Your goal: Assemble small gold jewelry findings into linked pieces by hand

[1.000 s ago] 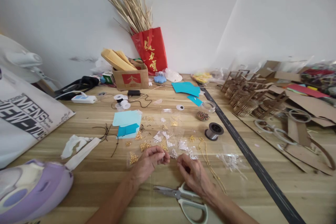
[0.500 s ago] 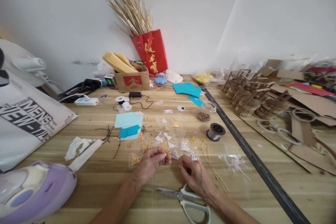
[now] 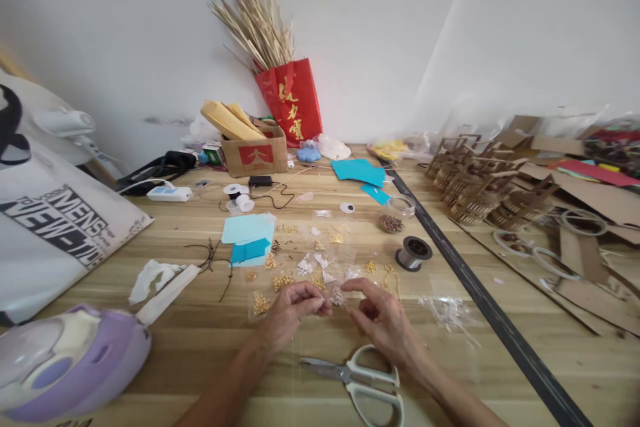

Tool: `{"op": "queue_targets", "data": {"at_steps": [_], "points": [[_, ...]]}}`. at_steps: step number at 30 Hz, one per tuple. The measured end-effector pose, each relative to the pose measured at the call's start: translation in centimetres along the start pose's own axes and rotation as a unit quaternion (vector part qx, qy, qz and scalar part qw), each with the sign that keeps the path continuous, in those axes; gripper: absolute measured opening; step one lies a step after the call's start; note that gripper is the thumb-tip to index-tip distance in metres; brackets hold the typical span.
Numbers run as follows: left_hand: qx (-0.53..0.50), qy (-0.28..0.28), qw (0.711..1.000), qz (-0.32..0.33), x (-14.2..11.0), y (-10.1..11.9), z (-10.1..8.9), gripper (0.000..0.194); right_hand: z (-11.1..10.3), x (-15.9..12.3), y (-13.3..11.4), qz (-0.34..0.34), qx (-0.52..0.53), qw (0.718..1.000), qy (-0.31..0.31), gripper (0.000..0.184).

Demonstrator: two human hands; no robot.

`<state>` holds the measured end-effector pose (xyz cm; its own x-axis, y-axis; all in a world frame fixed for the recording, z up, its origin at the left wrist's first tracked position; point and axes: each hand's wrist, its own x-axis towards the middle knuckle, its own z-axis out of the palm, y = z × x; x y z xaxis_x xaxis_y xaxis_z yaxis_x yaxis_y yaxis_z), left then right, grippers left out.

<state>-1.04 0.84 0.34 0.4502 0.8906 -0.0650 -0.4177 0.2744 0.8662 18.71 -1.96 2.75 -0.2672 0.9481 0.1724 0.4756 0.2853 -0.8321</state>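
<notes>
My left hand (image 3: 289, 312) rests on the wooden table (image 3: 200, 340) with its fingers pinched together on something too small to name. My right hand (image 3: 384, 320) is just to its right, fingers curled, its fingertips at a small clear bag of silver bits (image 3: 337, 295) that lies between the two hands. Several small clear bags of gold and silver findings (image 3: 310, 265) are spread beyond the hands. A thin gold chain (image 3: 390, 275) runs past my right hand. White-handled scissors (image 3: 365, 381) lie shut near the table's front edge, below my right wrist.
A spool of wire (image 3: 413, 252) and a round dish of beads (image 3: 391, 221) stand to the right. Blue paper sheets (image 3: 249, 235), a purple appliance (image 3: 65, 367), a printed white bag (image 3: 50, 227), a cardboard box (image 3: 255, 150), a red bag of straw (image 3: 293, 100) and cardboard cut-outs (image 3: 500, 193) surround the area.
My right hand has lifted and reached up-left to the small bag of silver bits beside my left hand. My left hand stays pinched in place. The camera shifted slightly.
</notes>
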Motion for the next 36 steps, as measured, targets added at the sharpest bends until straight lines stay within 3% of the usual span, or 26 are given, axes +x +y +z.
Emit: {"op": "queue_targets", "data": {"at_steps": [4,15,24,36], "points": [[0.041,0.002,0.999,0.002,0.0,0.4,0.3,0.014,0.9,0.6,-1.0,0.026,0.043,0.997,-0.056,0.016],[0.006,0.014,1.0,0.002,0.1,0.0,0.1,0.017,1.2,1.3,-0.5,-0.044,0.014,0.998,-0.047,0.014],[-0.083,0.062,0.994,-0.023,0.4,-0.2,-0.1,0.023,1.4,1.9,-1.0,-0.033,0.066,0.997,0.017,0.018],[-0.063,0.066,0.995,-0.027,0.4,-0.7,-0.1,0.022,3.7,1.3,-0.5,-0.006,0.227,0.973,0.042,0.026]]}}
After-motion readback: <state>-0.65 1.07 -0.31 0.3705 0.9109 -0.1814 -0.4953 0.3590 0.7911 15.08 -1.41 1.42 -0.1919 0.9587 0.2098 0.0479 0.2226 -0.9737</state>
